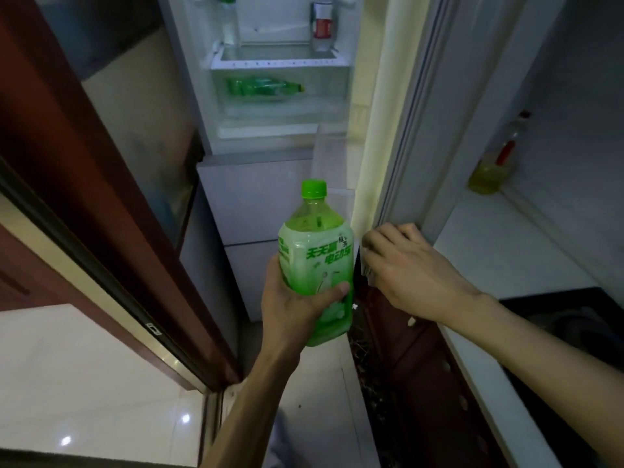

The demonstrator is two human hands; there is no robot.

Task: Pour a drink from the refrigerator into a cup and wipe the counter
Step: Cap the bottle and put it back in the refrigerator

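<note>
A large green-capped tea bottle with a green and white label stands upright in my left hand, which grips its lower half in front of the open refrigerator. My right hand rests on the edge of the open refrigerator door, fingers curled over it. Inside the refrigerator another green bottle lies on its side in a clear drawer, and a red-labelled bottle stands on the shelf above. No cup is in view.
A white counter runs along the right, with a bottle of yellow oil at its back and a dark sink near me. A dark red sliding door frame stands close on the left. The floor is pale tile.
</note>
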